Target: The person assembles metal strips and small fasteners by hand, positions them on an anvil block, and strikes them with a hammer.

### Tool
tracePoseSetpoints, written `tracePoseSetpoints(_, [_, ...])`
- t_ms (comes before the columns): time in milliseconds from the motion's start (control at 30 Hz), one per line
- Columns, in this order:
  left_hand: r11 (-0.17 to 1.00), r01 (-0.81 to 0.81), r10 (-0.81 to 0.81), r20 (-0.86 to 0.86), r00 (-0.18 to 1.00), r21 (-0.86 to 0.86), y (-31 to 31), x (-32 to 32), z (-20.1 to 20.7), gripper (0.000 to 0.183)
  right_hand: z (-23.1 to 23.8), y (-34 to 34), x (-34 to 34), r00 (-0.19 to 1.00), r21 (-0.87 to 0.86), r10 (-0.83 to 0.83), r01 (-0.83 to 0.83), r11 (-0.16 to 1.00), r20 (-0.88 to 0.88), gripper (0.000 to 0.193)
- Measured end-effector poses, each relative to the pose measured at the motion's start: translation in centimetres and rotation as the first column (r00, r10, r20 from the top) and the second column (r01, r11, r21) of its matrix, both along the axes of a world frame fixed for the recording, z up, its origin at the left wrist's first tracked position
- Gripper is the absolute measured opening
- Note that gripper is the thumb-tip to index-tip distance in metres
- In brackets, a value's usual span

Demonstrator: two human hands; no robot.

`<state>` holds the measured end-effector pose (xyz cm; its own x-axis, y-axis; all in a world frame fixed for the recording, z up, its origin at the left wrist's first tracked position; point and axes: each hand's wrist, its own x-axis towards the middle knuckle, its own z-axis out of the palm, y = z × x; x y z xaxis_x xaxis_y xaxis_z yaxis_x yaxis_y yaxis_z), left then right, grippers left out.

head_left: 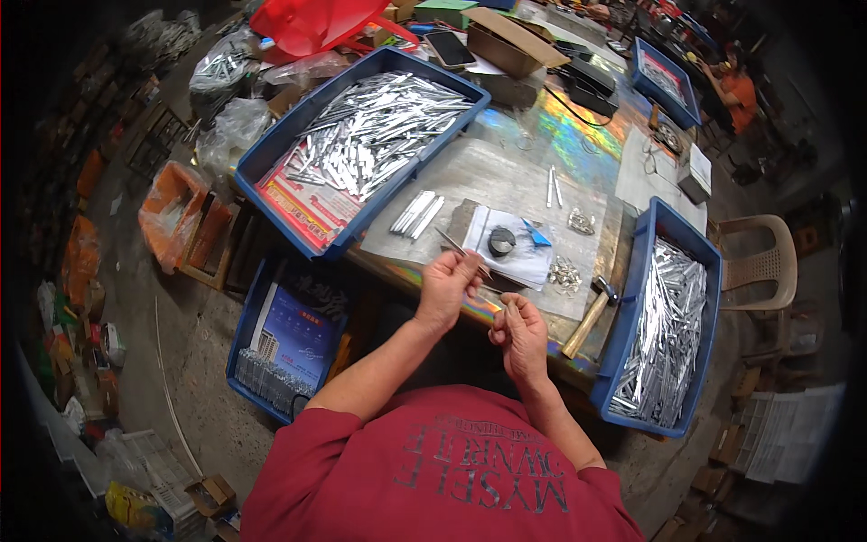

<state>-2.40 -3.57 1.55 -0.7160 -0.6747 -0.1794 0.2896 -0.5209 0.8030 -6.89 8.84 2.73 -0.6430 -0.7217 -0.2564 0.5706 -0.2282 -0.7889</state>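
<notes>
Over the table's near edge, my left hand (447, 291) pinches a slim metal strip (449, 240) that points up to the left from the fingertips. Close by on its right, my right hand (520, 336) has its fingertips pressed together; whatever they hold is too small to make out. Just beyond the hands lies a white paper pad (522, 264) with a round dark block (502, 240) on it and a blue scrap (536, 234) beside that. Several silver strips (417, 214) lie side by side to the left. Small metal parts (565, 275) form a pile at the pad's right.
A blue tray (348, 237) heaped with silver strips stands at the far left, another blue tray (600, 388) at the right. Between it and the pad rests a hammer (591, 316). A lower blue tray (237, 354) sits left of my legs. A plastic chair (768, 266) stands at right.
</notes>
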Motion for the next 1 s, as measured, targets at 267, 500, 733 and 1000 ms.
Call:
tracePoseSetpoints(267, [0.917, -0.040, 0.073, 0.068, 0.995, -0.396, -2.9, -3.6, -0.8, 0.016, -1.1, 2.0, 0.0, 0.999, 0.077, -0.044, 0.044, 0.996, 0.009, 0.014])
tracePoseSetpoints(500, [0.883, -0.023, 0.095, 0.129, 0.987, -0.469, -2.5, -4.6, -1.2, 0.011, -2.0, 3.3, -0.1, 0.999, 0.106, -0.052, 0.050, 0.993, 0.011, 0.014])
tracePoseSetpoints(733, [0.842, -0.026, 0.128, 0.153, 0.980, -0.539, -2.6, -4.8, -2.0, 0.011, -2.1, 3.5, -0.1, 0.998, 0.106, -0.068, 0.066, 0.992, 0.016, 0.014])
tracePoseSetpoints(1000, [0.848, -0.017, 0.126, 0.169, 0.978, -0.530, -2.5, -4.8, -1.6, 0.013, -2.1, 3.6, -0.1, 0.997, 0.104, -0.080, 0.079, 0.991, 0.007, 0.014])
